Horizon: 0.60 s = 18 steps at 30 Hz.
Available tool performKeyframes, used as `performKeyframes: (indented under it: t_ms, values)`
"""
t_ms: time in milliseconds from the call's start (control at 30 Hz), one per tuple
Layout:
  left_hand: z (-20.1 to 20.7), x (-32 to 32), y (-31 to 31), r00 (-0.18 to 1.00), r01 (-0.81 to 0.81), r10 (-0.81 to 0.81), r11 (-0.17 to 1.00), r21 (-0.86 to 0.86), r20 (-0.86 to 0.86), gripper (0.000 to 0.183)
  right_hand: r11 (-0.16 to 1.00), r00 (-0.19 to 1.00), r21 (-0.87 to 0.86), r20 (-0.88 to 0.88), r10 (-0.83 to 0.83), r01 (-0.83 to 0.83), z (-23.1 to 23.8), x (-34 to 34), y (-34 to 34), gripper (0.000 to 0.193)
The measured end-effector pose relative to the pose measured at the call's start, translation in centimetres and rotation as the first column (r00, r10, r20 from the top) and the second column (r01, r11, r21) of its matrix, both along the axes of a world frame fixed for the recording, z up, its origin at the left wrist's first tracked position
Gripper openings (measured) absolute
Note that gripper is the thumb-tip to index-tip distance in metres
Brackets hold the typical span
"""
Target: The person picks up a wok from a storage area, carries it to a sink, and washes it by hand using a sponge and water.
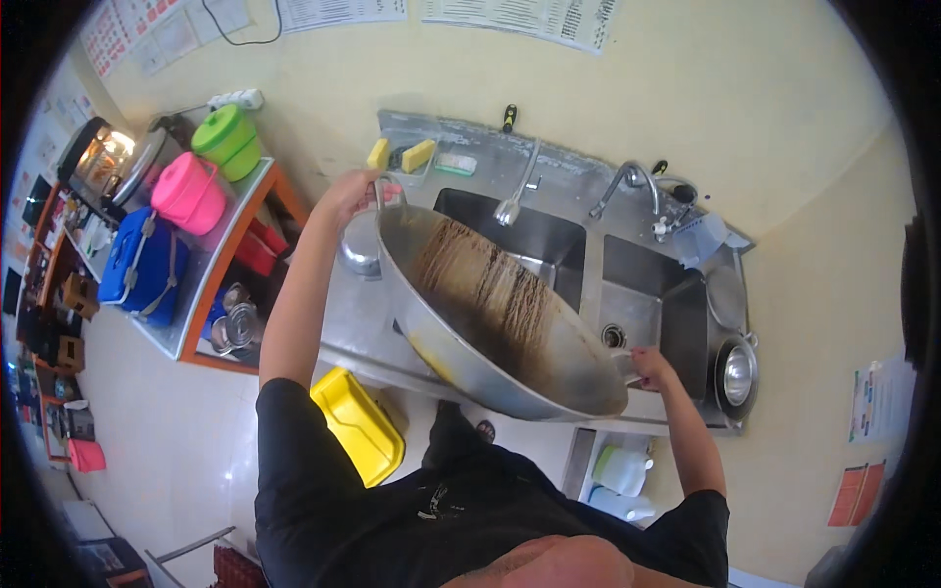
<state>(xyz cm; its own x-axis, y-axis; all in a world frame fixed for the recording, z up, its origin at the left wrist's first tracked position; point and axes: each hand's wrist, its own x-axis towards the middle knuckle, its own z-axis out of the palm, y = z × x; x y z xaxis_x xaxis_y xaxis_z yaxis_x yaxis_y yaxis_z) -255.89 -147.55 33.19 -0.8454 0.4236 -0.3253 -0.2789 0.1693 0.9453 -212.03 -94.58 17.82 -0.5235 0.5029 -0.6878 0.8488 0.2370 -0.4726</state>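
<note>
A large grey metal wok (421,294) hangs tilted between my two hands, over the front edge of the steel sink counter. Dark brown burnt streaks run across its inside. My left hand (355,192) is closed around the loop handle at its far left. At its right end, my right hand (650,367) grips the other handle. Behind the wok lie the left sink basin (461,204) and the right sink basin (632,265), both partly covered by it. Two taps stand at the back, the left tap (510,208) and the curved right tap (627,178).
Yellow sponges (418,155) sit at the counter's back left. A round metal lid (359,247) lies left of the wok. Metal bowls (737,376) rest at the right end. A yellow bin (358,431) stands on the floor. Buckets and a blue cooler (142,265) occupy the left shelf.
</note>
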Motion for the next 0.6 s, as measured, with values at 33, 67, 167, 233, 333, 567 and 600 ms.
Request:
performKeyframes:
  t_ms: [33, 67, 167, 233, 333, 567, 600]
  values:
    - [-1.2, -2.1, 0.3, 0.998, 0.051, -0.054, 0.995, -0.086, -0.032, 0.025, 0.999, 0.999, -0.004, 0.03, -0.041, 0.041, 0.6, -1.1, -0.7, 0.032]
    - [-2.1, -3.5, 1.3, 0.998, 0.062, -0.063, 0.996, -0.071, -0.015, 0.025, 1.0, 0.997, 0.012, 0.077, 0.005, -0.006, 1.2, -1.6, -0.9, 0.029]
    - [-4.2, -7.7, 3.6, 0.996, 0.076, -0.073, 0.993, -0.085, 0.045, 0.026, 0.998, 0.983, -0.011, 0.175, -0.057, 0.059, 2.2, -3.5, -2.1, 0.027]
    - [-6.0, -10.6, 4.8, 0.988, 0.129, -0.117, 0.985, -0.117, 0.102, 0.031, 0.994, 0.967, -0.015, 0.231, -0.102, 0.109, 0.8, -3.7, -1.5, 0.026]
    - [-9.0, -13.9, 5.2, 0.983, 0.161, -0.146, 0.979, -0.129, 0.116, 0.031, 0.991, 0.947, -0.035, 0.302, -0.112, 0.128, 0.3, -5.1, -2.1, 0.025]
    - [-12.1, -18.9, 9.5, 0.974, 0.221, -0.211, 0.962, -0.158, 0.081, 0.028, 0.995, 0.905, -0.06, 0.423, -0.052, 0.086, -1.9, -5.7, -3.0, 0.026]
    - [-13.1, -19.6, 10.0, 0.966, 0.255, -0.242, 0.952, -0.171, 0.095, 0.027, 0.996, 0.897, -0.075, 0.441, -0.011, 0.049, -2.1, -5.5, -3.2, 0.03]
